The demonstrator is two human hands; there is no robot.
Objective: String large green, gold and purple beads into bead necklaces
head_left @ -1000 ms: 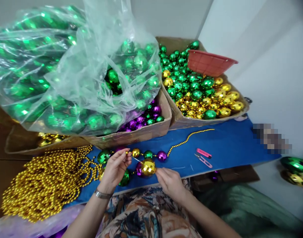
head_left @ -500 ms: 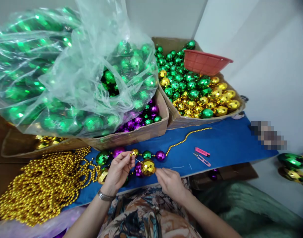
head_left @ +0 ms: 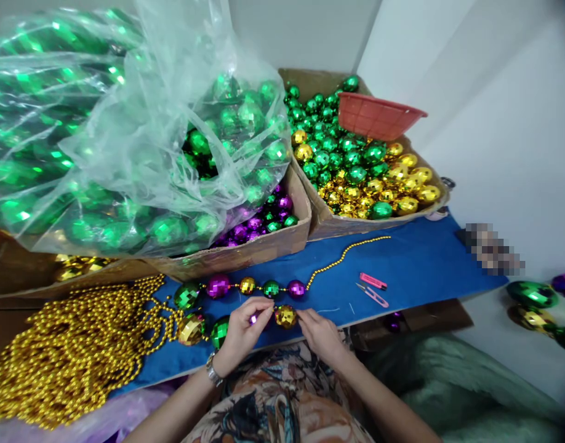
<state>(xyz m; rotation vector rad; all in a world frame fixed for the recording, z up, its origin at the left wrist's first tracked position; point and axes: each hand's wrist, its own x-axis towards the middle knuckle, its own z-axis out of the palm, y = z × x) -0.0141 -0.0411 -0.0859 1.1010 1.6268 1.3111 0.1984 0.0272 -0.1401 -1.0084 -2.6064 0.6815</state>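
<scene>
A bead garland lies along the front of the blue cloth-covered table. Its gold faceted bead sits between my two hands. My right hand pinches that bead at its right side. My left hand is closed, thumb and fingertips together at the bead's left; what they grip is too small to make out. A purple bead shows partly behind those fingers. Beyond my hands, the garland's far row has a green bead, a purple bead and smaller beads, ending in a thin gold bead chain.
A heap of gold bead strands covers the left. Pink thread snips and a pink cutter lie on the right. Behind stand cardboard boxes of beads, a red basket and a clear bag of green beads.
My left hand has moved right and down, away from the far row, to the gold bead's left side. The thin pale needle-like piece it held no longer shows. My right hand stays at the bead.
</scene>
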